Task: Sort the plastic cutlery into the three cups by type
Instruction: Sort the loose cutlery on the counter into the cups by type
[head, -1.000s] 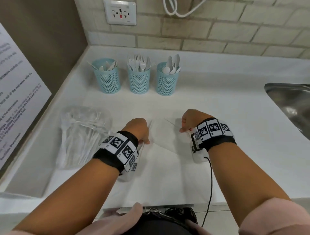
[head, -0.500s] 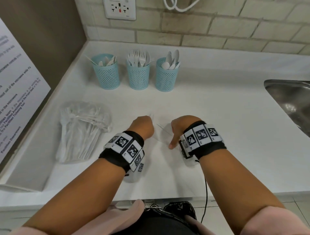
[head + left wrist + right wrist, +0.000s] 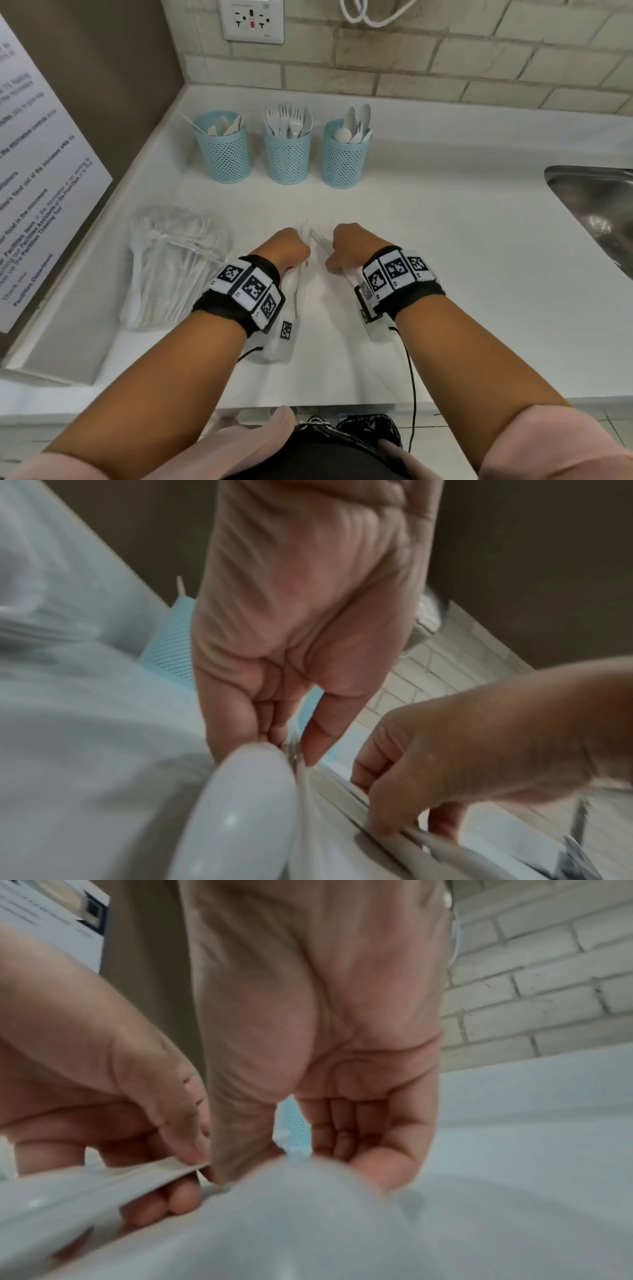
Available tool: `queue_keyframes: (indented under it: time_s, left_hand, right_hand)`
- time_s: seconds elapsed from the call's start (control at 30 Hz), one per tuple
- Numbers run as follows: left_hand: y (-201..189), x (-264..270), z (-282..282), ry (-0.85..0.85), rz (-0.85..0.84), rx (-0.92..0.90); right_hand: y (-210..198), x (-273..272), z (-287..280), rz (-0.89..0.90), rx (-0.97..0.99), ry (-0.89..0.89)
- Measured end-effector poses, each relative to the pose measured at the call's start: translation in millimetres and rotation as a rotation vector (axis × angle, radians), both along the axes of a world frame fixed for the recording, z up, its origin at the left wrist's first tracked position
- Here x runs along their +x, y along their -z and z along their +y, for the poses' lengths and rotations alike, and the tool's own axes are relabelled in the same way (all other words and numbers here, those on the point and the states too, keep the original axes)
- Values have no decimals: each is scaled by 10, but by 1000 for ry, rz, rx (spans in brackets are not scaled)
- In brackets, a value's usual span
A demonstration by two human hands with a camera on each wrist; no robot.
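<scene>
I see the white counter (image 3: 445, 260) with a pile of wrapped cutlery (image 3: 171, 270) on its left side. Three blue cups (image 3: 287, 161) stand in a row at the back: knives in the left one, forks in the middle, spoons in the right. Near the front, my left hand (image 3: 286, 248) and my right hand (image 3: 349, 246) sit close together. Both pinch a clear wrapper (image 3: 313, 236) with a white spoon (image 3: 240, 818) inside.

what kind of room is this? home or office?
Probably a shared office kitchenette or break room: a steel sink set in a white counter, a printed microwave-rules notice signed by a facilities department, and three mesh cups stocked with disposable cutlery.
</scene>
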State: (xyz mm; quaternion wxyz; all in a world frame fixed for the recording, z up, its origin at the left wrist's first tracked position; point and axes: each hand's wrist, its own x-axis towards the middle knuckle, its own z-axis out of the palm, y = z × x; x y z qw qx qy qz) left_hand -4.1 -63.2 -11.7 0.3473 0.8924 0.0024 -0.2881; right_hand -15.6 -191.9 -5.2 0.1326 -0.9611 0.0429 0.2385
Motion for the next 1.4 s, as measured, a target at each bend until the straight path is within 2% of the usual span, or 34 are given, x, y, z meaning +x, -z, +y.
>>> queue_keyframes:
  time_s: [0.13,0.23,0.4,0.47,0.6,0.77,0.97,1.3,1.4]
  left_hand:
    - [-47,37,68,-199,166,-356]
    - [-117,46,109,-237,230,-536]
    - [-120,137,177,-227,122,-642]
    - [-114,152,197,-235,112,-674]
    - [-108,182,250,-220,106,-712]
    - [-151,199,302,-199,67,-744]
    - [-156,237,350,-196,26,-752]
    - [-116,302,362,-251,21,-788]
    - [-126,309,367,-229,61,-787]
  right_hand:
    - [24,58,1,34,315,107]
    - [53,99,-4,11,596,233]
    - [15,165,-15,-1,1059,463]
    - [-49,190,8,13,1144,494]
    - [-166,248,42,-18,1038,503]
    - [-215,304,86,-37,1126,538]
    - [-259,344,122,-60,1021,477]
    - [-263,440,124,-49,1039,420]
    - [-257,465,130,-120,1106,452]
